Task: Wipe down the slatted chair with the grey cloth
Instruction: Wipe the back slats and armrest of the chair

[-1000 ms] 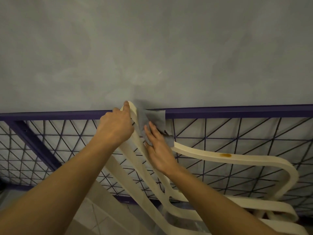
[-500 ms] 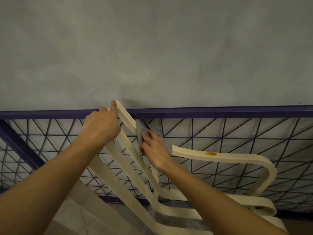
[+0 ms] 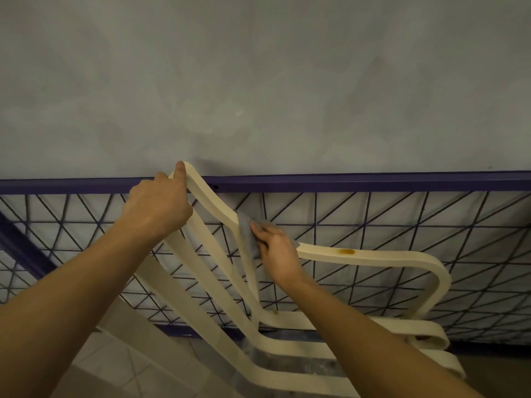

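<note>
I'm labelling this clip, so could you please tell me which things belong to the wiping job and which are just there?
Job: chair; cloth; left hand, gripping the chair's top; right hand, holding the cloth against the chair.
Just there: fence; wall; floor.

grey cloth — mostly under right hand | chair — lower slats cut by bottom edge

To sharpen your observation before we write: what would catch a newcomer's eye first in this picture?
The cream chair curves across the middle, its top gripped by the left hand. At centre the right hand holds a grey cloth on its rail, with an orange stain just to the right. Behind runs a purple fence.
</note>
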{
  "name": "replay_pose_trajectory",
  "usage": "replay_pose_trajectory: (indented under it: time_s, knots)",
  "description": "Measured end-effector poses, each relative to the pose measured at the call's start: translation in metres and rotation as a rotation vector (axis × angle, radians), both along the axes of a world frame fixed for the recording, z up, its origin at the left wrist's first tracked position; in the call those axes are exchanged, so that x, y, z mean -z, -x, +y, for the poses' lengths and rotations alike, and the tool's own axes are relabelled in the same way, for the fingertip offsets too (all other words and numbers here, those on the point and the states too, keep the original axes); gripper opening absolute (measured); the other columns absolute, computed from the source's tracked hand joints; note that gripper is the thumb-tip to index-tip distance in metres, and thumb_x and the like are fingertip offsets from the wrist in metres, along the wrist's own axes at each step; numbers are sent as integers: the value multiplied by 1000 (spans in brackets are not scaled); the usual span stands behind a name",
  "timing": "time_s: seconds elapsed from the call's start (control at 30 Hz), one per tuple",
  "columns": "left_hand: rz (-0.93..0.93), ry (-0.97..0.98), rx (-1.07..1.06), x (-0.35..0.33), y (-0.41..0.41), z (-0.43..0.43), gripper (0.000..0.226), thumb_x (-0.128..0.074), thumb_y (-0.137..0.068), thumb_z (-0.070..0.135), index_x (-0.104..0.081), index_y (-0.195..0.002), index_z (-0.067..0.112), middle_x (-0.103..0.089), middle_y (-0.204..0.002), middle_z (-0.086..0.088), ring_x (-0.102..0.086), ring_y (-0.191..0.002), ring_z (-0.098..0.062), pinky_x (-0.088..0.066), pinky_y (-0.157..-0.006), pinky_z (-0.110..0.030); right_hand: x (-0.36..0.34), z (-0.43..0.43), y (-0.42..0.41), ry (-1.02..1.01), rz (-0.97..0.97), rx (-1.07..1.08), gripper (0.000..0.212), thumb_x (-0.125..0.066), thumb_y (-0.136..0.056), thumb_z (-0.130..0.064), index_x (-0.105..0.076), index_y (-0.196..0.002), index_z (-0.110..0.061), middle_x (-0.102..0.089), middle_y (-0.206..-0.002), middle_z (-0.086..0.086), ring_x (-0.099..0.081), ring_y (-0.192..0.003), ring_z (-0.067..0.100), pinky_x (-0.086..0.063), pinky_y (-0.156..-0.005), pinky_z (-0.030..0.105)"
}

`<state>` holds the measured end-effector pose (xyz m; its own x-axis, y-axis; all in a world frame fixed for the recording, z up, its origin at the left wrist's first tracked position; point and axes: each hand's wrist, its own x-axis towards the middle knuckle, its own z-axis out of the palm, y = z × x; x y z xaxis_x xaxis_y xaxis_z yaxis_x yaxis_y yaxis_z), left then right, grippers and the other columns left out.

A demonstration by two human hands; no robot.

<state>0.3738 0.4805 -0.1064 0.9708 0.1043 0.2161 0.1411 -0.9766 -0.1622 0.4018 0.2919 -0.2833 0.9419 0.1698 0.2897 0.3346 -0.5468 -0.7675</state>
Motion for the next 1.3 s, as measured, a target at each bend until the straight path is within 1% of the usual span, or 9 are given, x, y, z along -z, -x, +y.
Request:
replay_pose_trajectory:
  time_s: [0.13,0.23,0.4,0.57,0.87,0.97,1.07,1.23,1.3]
  knots:
    - [5,-59,38,3,4,-6,69,-51,-94,26,-12,-150,16,-44,-127,-16,-53,-108,-34,-48,-82,-43,15,-11,9,176,-86,-19,51,-47,-102,-17,-34,-150,-25,-45,-145,-2,-46,-126,12,-43,-105,28]
    - [-37,-250,110,7,7,-12,67,-54,-90,28,-22,-149,20,-26,-147,-16,-33,-132,-34,-35,-103,-49,20,-14,12,223,-93,11,54,-45,-102,-14,-29,-152,-26,-34,-155,0,-32,-142,19,-33,-115,38]
    - [25,-279,415,57,4,-65,62,-52,-91,30,-28,-148,23,-23,-154,-4,-21,-144,-23,-12,-118,-47,25,-35,13,349,-54,-16,58,-43,-101,-9,-24,-154,-20,-24,-160,5,-20,-147,24,-16,-121,39]
    - [198,-275,318,123,-4,-93,76,-47,-92,32,-8,-153,13,-15,-157,-7,-5,-148,-25,4,-119,-48,29,-45,9,344,-42,-37,65,-49,-95,-3,-23,-154,-15,-25,-158,11,-21,-146,28,-17,-120,41]
    - [72,-262,318,155,-30,-123,83,-49,-83,45,-21,-149,3,-50,-135,-9,-43,-124,-28,-21,-113,-41,25,-60,31,446,-24,22,71,-47,-98,-13,-7,-156,-16,0,-163,11,4,-150,25,13,-117,31]
    - [-90,-146,435,171,-37,-117,78,-44,-75,41,-45,-134,-9,-62,-111,-24,-55,-100,-39,-34,-100,-52,21,-70,33,500,8,4,76,-52,-96,-16,-6,-156,-15,3,-163,13,6,-150,26,11,-119,36]
    - [-153,-78,471,180,-41,-110,76,-40,-73,41,-47,-130,-9,-63,-102,-25,-57,-90,-39,-34,-93,-50,18,-69,34,559,30,3,81,-54,-95,-20,-1,-156,-15,4,-163,14,7,-150,26,8,-121,39]
    - [-202,-9,502,180,-39,-110,69,-74,-68,27,-49,-124,-6,-63,-98,-22,-57,-89,-38,-33,-90,-47,21,-71,29,582,12,24,74,-50,-96,-19,-6,-156,-16,-6,-161,17,-2,-149,30,4,-122,41]
    - [-234,22,507,180,-40,-112,62,-75,-65,23,-52,-116,-3,-62,-93,-20,-56,-86,-37,-32,-88,-46,23,-76,29,586,-12,38,72,-48,-96,-19,-8,-156,-17,-12,-160,17,-7,-148,32,4,-122,41]
